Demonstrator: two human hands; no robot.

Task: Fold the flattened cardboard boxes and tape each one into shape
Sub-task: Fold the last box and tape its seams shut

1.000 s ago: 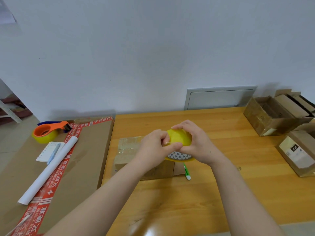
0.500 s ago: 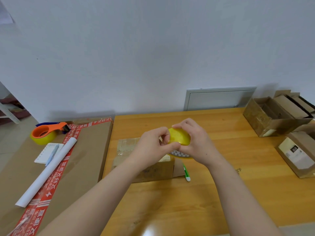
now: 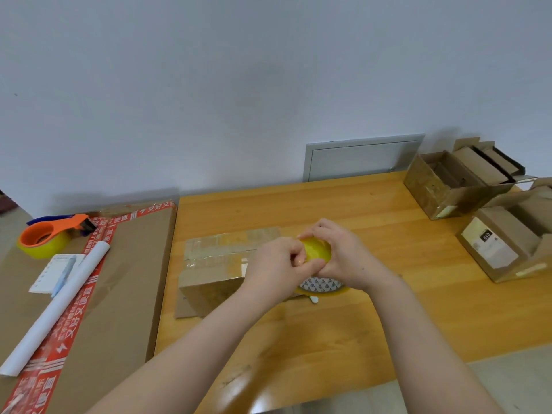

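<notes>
- I see my right hand (image 3: 346,258) curled round the yellow tape roll (image 3: 318,249), steadying it just above the right end of the small cardboard box (image 3: 215,264).
- My left hand (image 3: 277,267) pinches at the roll's face, probably hunting the tape's loose end.

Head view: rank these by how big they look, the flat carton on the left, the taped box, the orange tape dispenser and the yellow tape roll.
1. flat carton
2. taped box
3. orange tape dispenser and yellow tape roll: similar; the roll is partly covered, so unranked.
</notes>
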